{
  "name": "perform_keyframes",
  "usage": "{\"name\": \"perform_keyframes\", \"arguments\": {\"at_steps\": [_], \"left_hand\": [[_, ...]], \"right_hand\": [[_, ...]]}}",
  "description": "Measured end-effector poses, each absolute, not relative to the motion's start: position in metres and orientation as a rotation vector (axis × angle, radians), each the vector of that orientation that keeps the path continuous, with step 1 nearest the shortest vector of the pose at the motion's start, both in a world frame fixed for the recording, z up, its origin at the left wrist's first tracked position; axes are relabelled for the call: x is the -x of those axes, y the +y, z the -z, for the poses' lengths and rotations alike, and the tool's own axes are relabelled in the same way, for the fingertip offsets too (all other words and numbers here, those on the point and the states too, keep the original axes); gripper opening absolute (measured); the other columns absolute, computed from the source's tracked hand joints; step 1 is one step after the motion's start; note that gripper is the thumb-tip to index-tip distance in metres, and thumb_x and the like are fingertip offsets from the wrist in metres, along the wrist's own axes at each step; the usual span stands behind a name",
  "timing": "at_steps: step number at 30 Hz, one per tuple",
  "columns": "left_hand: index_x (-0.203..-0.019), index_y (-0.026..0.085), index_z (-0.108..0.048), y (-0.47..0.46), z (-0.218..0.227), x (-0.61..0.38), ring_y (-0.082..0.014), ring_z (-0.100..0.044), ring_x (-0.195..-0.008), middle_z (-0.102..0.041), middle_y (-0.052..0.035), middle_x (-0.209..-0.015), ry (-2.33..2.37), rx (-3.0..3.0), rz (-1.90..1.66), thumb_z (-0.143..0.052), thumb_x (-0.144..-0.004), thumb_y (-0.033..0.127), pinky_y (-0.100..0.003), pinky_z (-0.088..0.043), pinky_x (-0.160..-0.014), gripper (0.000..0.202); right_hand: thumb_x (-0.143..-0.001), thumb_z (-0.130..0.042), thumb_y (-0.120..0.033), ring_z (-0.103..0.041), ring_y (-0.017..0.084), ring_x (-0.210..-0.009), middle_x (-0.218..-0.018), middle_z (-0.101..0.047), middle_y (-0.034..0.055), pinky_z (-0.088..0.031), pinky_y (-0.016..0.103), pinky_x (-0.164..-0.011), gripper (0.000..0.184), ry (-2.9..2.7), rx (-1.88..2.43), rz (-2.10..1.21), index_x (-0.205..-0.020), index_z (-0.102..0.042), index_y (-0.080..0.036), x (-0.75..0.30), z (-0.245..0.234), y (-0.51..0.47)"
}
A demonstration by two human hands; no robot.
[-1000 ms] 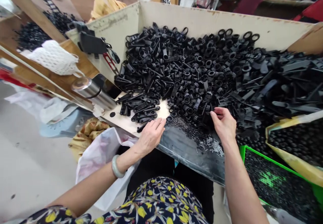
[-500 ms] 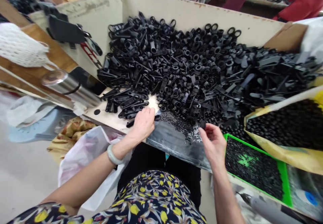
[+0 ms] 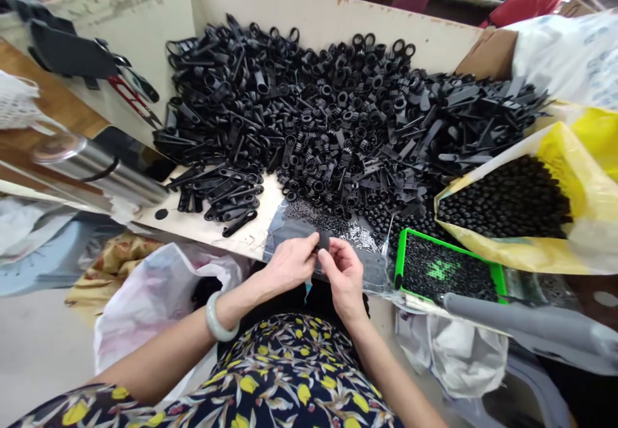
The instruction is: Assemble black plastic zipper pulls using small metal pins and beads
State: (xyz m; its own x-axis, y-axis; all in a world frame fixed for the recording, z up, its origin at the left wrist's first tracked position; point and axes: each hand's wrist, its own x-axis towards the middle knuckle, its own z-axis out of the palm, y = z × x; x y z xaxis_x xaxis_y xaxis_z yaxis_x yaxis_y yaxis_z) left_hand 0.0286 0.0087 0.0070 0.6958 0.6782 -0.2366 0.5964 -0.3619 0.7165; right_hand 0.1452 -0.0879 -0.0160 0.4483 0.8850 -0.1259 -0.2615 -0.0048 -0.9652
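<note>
My left hand [image 3: 293, 262] and my right hand [image 3: 345, 273] meet over the near edge of the bench, fingers closed in pinches. Between their fingertips is a small flat black plastic part [image 3: 324, 240], partly covered by the fingers. Whether my left hand also pinches a second piece is hidden. Just beyond my hands lies a heap of small white pins [image 3: 363, 237] on a dark sheet [image 3: 284, 230]. Left of them, several long black plastic levers [image 3: 232, 190] lie grouped on the pale board.
A large pile of black plastic parts [image 3: 309, 112] fills the walled bench. At right are a green-rimmed tray [image 3: 400, 257] of tiny black pieces, a yellow-white sack [image 3: 512, 248] of black pieces, and a grey power screwdriver [image 3: 526, 325]. A steel flask [image 3: 116, 174] lies at left, below red-handled snips [image 3: 128, 93].
My right hand has moved left and my left hand right, away from the levers, so both now meet at the black part. The view has shifted rightward.
</note>
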Motion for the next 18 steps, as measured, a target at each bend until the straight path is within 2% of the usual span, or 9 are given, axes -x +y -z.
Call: {"name": "perform_keyframes", "arguments": {"at_steps": [4,6,8,11,13,15,18], "left_hand": [[-0.128,0.021,-0.063,-0.008,0.005,-0.028,-0.0292,-0.061,-0.119,-0.07,-0.01,-0.125,0.792,-1.385,-0.377,-0.056,-0.087,0.024,-0.042,-0.046,-0.102,0.042],[-0.129,0.022,-0.063,-0.012,0.008,-0.027,-0.0283,-0.058,-0.123,-0.069,-0.0086,-0.129,0.764,-1.095,-0.499,-0.056,-0.089,0.029,-0.041,-0.044,-0.105,0.041],[-0.124,0.021,-0.065,-0.015,0.011,-0.027,-0.0259,-0.06,-0.119,-0.069,-0.0082,-0.125,0.759,-0.948,-0.626,-0.062,-0.09,0.033,-0.038,-0.044,-0.103,0.037],[-0.114,0.02,-0.065,-0.016,0.014,-0.026,-0.0197,-0.065,-0.097,-0.071,-0.0062,-0.112,0.81,-0.851,-0.697,-0.075,-0.085,0.034,-0.032,-0.047,-0.088,0.034],[-0.112,0.021,-0.061,-0.017,0.016,-0.025,-0.0176,-0.067,-0.086,-0.071,-0.0047,-0.107,0.848,-0.784,-0.692,-0.077,-0.084,0.035,-0.031,-0.047,-0.08,0.034],[-0.114,0.022,-0.059,-0.017,0.015,-0.025,-0.0178,-0.069,-0.087,-0.072,-0.004,-0.106,0.861,-0.736,-0.729,-0.077,-0.084,0.032,-0.031,-0.049,-0.082,0.036],[-0.115,0.02,-0.062,-0.02,0.009,-0.026,-0.0195,-0.069,-0.098,-0.075,-0.0053,-0.103,0.819,-0.622,-0.763,-0.074,-0.081,0.024,-0.032,-0.049,-0.093,0.036]], "right_hand": [[-0.087,-0.08,-0.041,-0.068,0.018,-0.084,-0.098,-0.074,0.003,-0.058,0.03,-0.079,0.03,-0.662,1.255,-0.982,-0.11,-0.07,-0.024,-0.155,0.029,-0.077],[-0.088,-0.079,-0.04,-0.07,0.018,-0.088,-0.101,-0.075,0.0036,-0.059,0.031,-0.081,0.03,-0.689,1.247,-0.987,-0.112,-0.07,-0.024,-0.158,0.033,-0.074],[-0.088,-0.08,-0.039,-0.071,0.019,-0.09,-0.104,-0.076,0.0042,-0.059,0.031,-0.082,0.031,-0.701,1.23,-1.009,-0.114,-0.07,-0.024,-0.16,0.036,-0.072],[-0.088,-0.08,-0.039,-0.07,0.017,-0.084,-0.104,-0.076,0.0046,-0.06,0.03,-0.078,0.036,-0.685,1.233,-1.018,-0.12,-0.069,-0.023,-0.161,0.036,-0.077],[-0.089,-0.079,-0.039,-0.068,0.016,-0.079,-0.105,-0.076,0.0047,-0.059,0.03,-0.074,0.045,-0.67,1.277,-0.986,-0.129,-0.067,-0.023,-0.16,0.033,-0.087],[-0.091,-0.078,-0.04,-0.067,0.017,-0.081,-0.11,-0.075,0.0057,-0.06,0.031,-0.074,0.054,-0.707,1.338,-0.995,-0.14,-0.063,-0.025,-0.157,0.028,-0.1],[-0.093,-0.074,-0.041,-0.068,0.019,-0.087,-0.115,-0.075,0.006,-0.06,0.035,-0.082,0.055,-0.831,1.413,-1.07,-0.145,-0.062,-0.027,-0.148,0.023,-0.115]]}}
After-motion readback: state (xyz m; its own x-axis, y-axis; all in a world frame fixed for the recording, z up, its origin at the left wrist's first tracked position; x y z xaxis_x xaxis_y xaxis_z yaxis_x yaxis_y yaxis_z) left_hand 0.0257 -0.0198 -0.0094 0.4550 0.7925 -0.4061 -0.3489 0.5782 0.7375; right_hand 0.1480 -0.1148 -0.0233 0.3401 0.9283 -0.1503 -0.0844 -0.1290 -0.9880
